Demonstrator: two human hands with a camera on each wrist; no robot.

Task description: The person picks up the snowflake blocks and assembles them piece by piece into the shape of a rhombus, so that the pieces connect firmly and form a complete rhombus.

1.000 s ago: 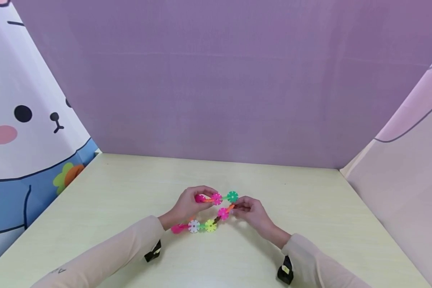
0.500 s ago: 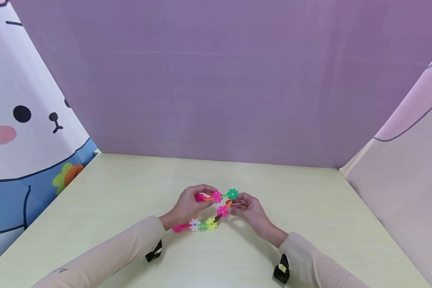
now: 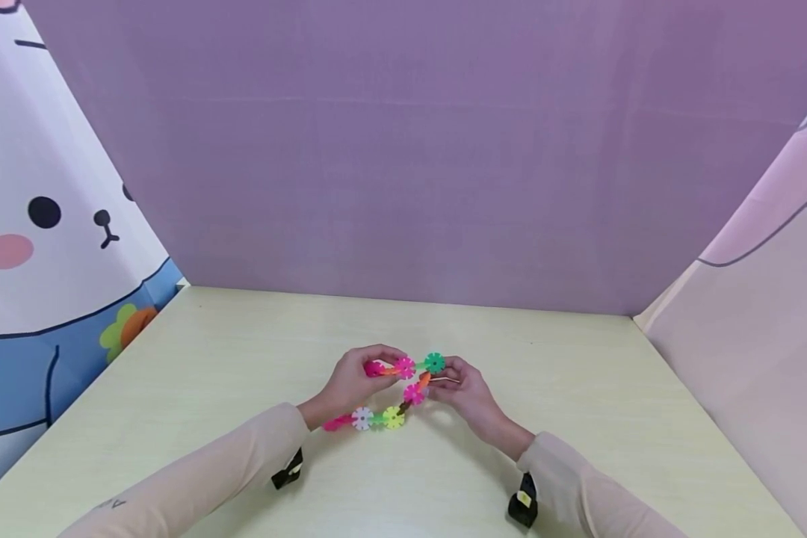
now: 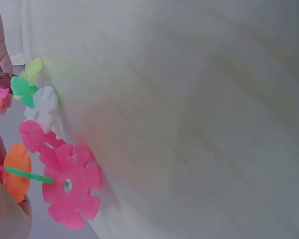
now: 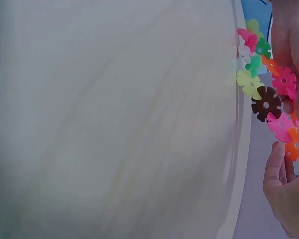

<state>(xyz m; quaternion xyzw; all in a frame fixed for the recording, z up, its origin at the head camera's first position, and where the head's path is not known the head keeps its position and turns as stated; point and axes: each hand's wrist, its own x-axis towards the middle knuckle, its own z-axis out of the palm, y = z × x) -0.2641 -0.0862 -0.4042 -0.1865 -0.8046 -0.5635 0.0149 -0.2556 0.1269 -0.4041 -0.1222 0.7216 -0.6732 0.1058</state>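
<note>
A chain of slotted plastic snowflake discs curves in a loop above the table. My left hand (image 3: 351, 379) pinches its upper strand beside a pink disc (image 3: 406, 368), and a green disc (image 3: 434, 363) ends that strand. My right hand (image 3: 469, 396) holds the other end by an orange disc (image 5: 297, 144), just below the green one. Between lie a second pink disc (image 3: 414, 393), a brown disc (image 5: 266, 103), a yellow disc (image 3: 394, 418) and a white disc (image 3: 362, 418). A large pink disc (image 4: 72, 189) hangs near my left hand in the left wrist view.
The pale wooden table (image 3: 255, 329) runs back to a purple cloth panel (image 3: 410, 164). Printed cloths flank it, a cartoon animal (image 3: 47, 261) at left and pink fabric (image 3: 767, 299) at right. Black wrist straps (image 3: 288, 471) show below the sleeves.
My right hand has moved slightly left and up, bringing the orange disc in under the green disc. The left hand has stayed almost still.
</note>
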